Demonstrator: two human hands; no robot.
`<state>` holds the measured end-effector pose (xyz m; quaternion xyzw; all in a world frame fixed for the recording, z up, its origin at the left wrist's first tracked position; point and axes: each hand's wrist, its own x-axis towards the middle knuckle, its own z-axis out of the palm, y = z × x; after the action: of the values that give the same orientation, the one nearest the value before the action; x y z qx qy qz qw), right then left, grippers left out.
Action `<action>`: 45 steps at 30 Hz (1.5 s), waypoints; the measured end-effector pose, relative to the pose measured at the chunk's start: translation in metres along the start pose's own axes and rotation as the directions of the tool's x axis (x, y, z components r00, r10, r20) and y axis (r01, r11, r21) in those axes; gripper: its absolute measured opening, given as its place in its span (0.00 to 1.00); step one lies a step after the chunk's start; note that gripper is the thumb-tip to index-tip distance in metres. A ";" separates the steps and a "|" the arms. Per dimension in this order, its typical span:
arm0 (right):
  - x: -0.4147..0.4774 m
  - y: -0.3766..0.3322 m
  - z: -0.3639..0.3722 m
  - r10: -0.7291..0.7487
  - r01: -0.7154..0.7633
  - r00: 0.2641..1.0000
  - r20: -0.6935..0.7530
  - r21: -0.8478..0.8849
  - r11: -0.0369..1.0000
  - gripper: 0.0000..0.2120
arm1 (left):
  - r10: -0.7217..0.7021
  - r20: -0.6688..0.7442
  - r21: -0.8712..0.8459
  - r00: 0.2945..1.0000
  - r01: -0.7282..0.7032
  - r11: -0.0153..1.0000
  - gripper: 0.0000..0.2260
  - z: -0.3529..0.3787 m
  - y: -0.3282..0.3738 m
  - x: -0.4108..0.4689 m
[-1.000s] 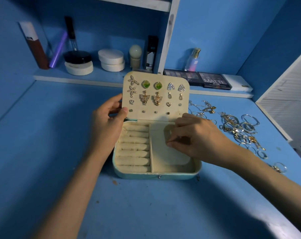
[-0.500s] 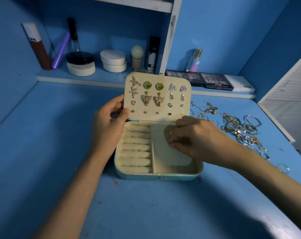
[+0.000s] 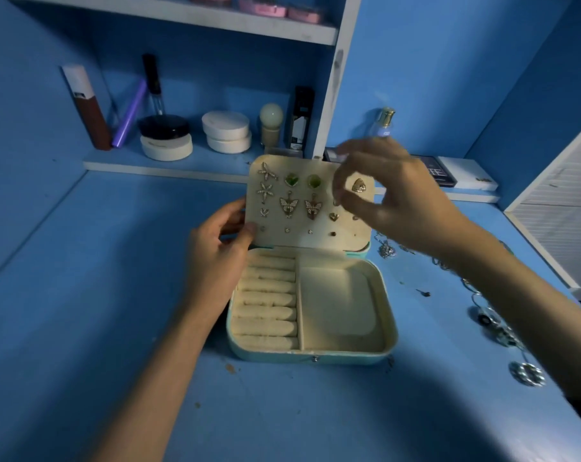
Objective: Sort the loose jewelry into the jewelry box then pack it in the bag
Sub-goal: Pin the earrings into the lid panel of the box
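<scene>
My left hand (image 3: 216, 261) pinches the cream lid (image 3: 315, 243) of the open teal jewelry box (image 3: 349, 358); right hand (image 3: 395, 198) curled before the lid, can't tell if holding anything.

The left hand (image 3: 219, 258) grips the jewelry box lid (image 3: 299, 240) by its left edge, thumb in front; the right hand (image 3: 392, 195) hovers before its upper right, blurred, fingers curled.

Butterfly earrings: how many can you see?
2. One butterfly earring sits left, the other right beside it, on the open lid under the green studs. The right hand may hide more.
</scene>
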<state>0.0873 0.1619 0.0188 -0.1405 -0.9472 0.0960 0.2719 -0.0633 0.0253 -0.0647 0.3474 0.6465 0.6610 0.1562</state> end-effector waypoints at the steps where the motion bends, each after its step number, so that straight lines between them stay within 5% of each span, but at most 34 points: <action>1: 0.008 0.001 0.000 0.017 -0.017 1.000 -0.001 0.030 0.999 0.04 | 0.002 0.003 -0.006 1.000 -0.002 1.000 0.18 0.000 0.000 0.000; 5: 0.022 0.002 0.005 0.148 -0.168 0.982 0.114 0.188 0.968 0.03 | 0.000 0.006 -0.014 1.000 0.001 1.000 0.19 0.000 0.002 -0.002; 10: 0.023 -0.001 0.006 0.152 -0.176 0.981 0.120 0.215 0.961 0.02 | -0.055 0.007 0.024 0.998 0.055 0.998 0.18 -0.002 0.009 -0.003; 13: 0.021 -0.004 0.002 0.154 -0.177 0.981 0.117 0.222 0.959 0.03 | 0.021 -0.117 0.194 0.993 0.002 0.981 0.16 -0.003 0.025 -0.010; 16: 0.019 -0.008 -0.002 0.151 -0.175 0.981 0.126 0.215 0.961 0.03 | -0.118 -0.030 -0.049 0.993 0.117 0.992 0.13 0.011 0.052 -0.028; 18: 0.017 -0.012 -0.007 0.145 -0.171 0.981 0.132 0.217 0.961 0.03 | -0.378 0.251 -0.387 0.891 0.450 0.805 0.12 0.028 0.069 -0.046; 20: 0.014 -0.016 -0.012 0.135 -0.162 0.981 0.139 0.209 0.964 0.02 | -0.518 0.466 -0.541 0.717 0.694 0.475 0.12 0.043 0.074 -0.057; 22: 0.011 -0.021 -0.016 0.124 -0.152 0.981 0.147 0.198 0.968 0.01 | -0.587 0.520 -0.636 0.621 0.740 0.220 0.13 0.053 0.070 -0.061; 25: 0.006 -0.027 -0.021 0.103 -0.130 0.984 0.145 0.186 0.974 0.01 | -0.644 0.476 -0.731 0.598 0.677 0.088 0.13 0.059 0.067 -0.059; 34: -0.010 -0.038 -0.031 0.023 -0.033 0.995 0.092 0.113 0.993 0.01 | -0.666 0.451 -0.797 0.595 0.604 0.000 0.17 0.063 0.066 -0.054; 38: -0.018 -0.042 -0.035 -0.012 0.003 0.997 0.076 0.122 0.992 0.02 | -0.637 0.451 -0.818 0.624 0.575 -0.016 0.27 0.063 0.063 -0.057; 45: -0.036 -0.050 -0.049 0.029 -0.085 0.985 0.172 0.327 0.941 0.02 | -0.501 0.450 -0.787 0.739 0.594 0.169 0.32 0.061 0.063 -0.068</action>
<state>0.1321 0.1088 0.0551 -0.1116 -0.9321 0.2736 0.2096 0.0401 0.0191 -0.0265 -0.0216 0.2575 0.7798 0.5702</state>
